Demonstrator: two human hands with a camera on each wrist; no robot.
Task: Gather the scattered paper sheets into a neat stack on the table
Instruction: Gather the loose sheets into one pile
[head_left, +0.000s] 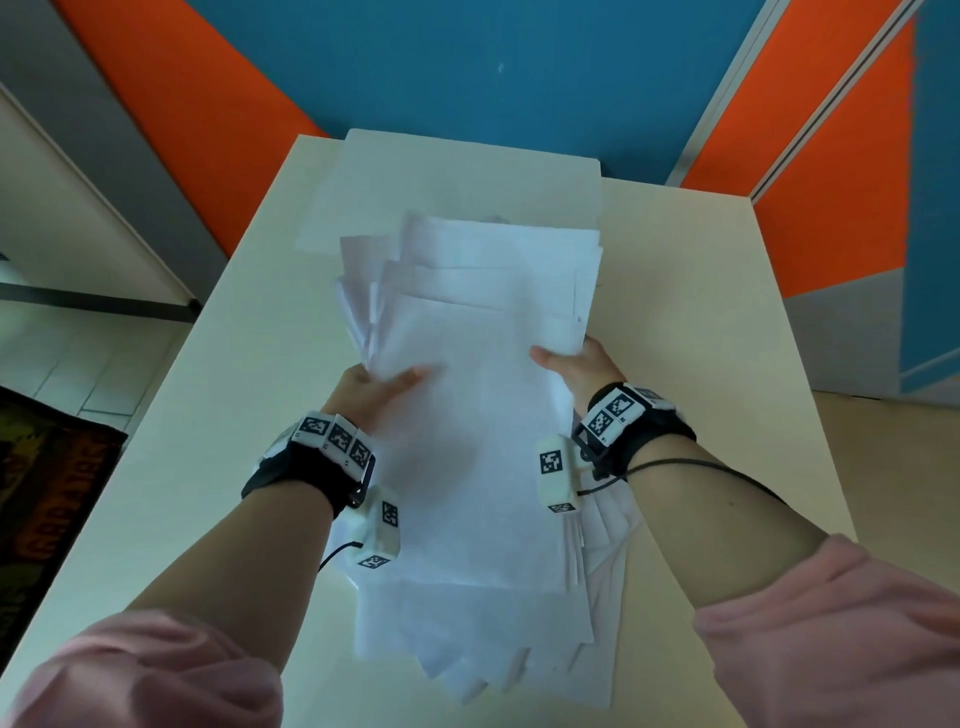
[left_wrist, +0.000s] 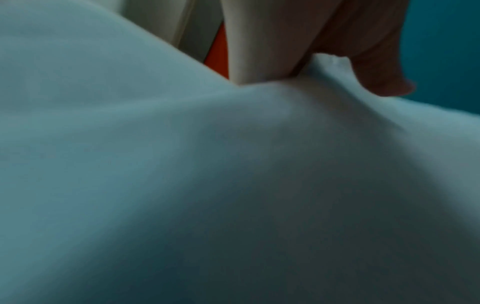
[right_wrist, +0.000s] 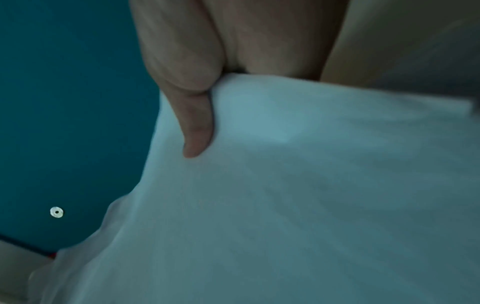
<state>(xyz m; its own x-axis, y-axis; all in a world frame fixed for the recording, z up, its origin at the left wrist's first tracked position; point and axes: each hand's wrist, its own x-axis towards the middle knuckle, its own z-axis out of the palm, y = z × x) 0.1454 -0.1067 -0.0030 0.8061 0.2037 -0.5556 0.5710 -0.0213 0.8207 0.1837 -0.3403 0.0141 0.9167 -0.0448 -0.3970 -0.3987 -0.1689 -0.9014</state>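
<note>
Holding one big bundle of paper sheets (head_left: 483, 415) above the desk (head_left: 223, 415), two hands work together. Left hand (head_left: 371, 389) has its grip closed on the left edge, thumb on top. Right hand (head_left: 582, 366) pinches the right edge. More sheets lie underneath, too many to count.

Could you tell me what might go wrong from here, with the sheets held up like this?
The bundle of sheets is fanned and uneven, so loose sheets could slip from either grip. The left hand and right hand pinch only its side edges. One large sheet overhangs the table's far edge and might slide off.
</note>
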